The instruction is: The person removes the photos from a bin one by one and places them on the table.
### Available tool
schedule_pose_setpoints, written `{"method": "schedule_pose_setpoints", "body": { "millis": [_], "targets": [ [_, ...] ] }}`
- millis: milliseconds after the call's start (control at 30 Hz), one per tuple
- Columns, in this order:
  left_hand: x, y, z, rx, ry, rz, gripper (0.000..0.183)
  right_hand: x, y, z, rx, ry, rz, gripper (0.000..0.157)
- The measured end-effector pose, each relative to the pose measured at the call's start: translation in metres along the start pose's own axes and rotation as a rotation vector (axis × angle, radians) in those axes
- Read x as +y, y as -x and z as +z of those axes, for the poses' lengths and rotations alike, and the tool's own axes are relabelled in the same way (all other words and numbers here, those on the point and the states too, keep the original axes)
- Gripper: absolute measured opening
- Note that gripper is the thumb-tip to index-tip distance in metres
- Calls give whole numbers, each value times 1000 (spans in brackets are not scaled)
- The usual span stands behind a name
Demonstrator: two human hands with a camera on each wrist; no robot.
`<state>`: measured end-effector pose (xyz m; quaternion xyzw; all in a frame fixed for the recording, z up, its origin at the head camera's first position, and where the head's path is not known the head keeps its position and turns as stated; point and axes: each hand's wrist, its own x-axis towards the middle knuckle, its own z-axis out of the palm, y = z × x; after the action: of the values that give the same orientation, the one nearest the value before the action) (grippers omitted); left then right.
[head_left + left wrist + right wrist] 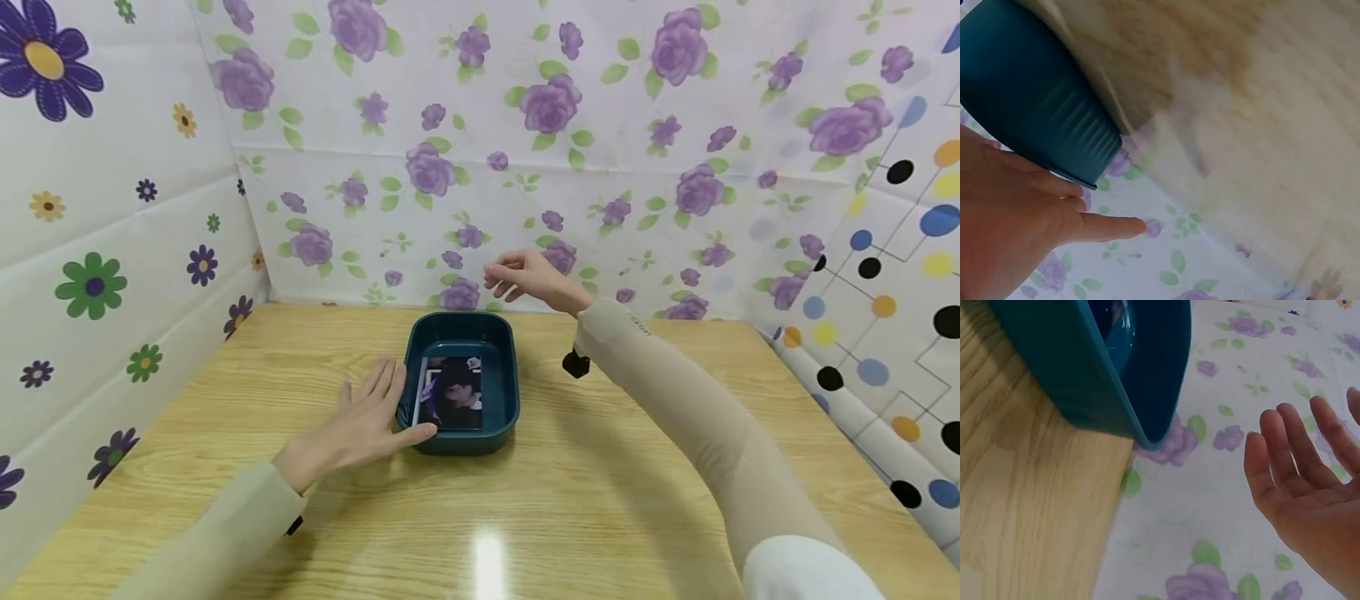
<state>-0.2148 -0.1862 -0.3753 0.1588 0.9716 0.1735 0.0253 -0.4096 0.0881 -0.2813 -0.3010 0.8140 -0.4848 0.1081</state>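
A dark teal plastic basin (pixel 462 443) with rounded corners stands on the wooden table. Inside it lies a picture card (pixel 453 396) showing a dark-haired figure. My left hand (pixel 367 425) rests against the basin's left rim, its fingers spread and fairly straight, the thumb over the near left corner. In the left wrist view the basin's ribbed outer wall (pixel 1066 106) is beside that hand (pixel 1029 206). Above the basin's far right corner hovers my right hand (pixel 536 277), fingers loosely bent, holding nothing. The right wrist view shows this hand (pixel 1310 481) apart from the basin (pixel 1110 375).
The wood-grained table (pixel 637 475) extends around the basin. Behind it hangs a white cloth with purple roses (pixel 551 104). A flower-print cloth (pixel 93 287) covers the left side, and a dotted cloth (pixel 885 275) covers the right.
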Motion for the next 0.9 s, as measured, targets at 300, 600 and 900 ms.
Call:
{"method": "schedule_pose_setpoints", "body": {
  "millis": [300,600,900],
  "targets": [
    [-2,-2,4,-9,43,-7,106,12,-21,24,-80,-56,40,27],
    [-5,-2,4,-21,5,-2,107,20,-35,47,-200,106,54,36],
    [-3,-3,2,-36,-28,9,106,25,-40,66,-283,248,48,32]
  ]
}}
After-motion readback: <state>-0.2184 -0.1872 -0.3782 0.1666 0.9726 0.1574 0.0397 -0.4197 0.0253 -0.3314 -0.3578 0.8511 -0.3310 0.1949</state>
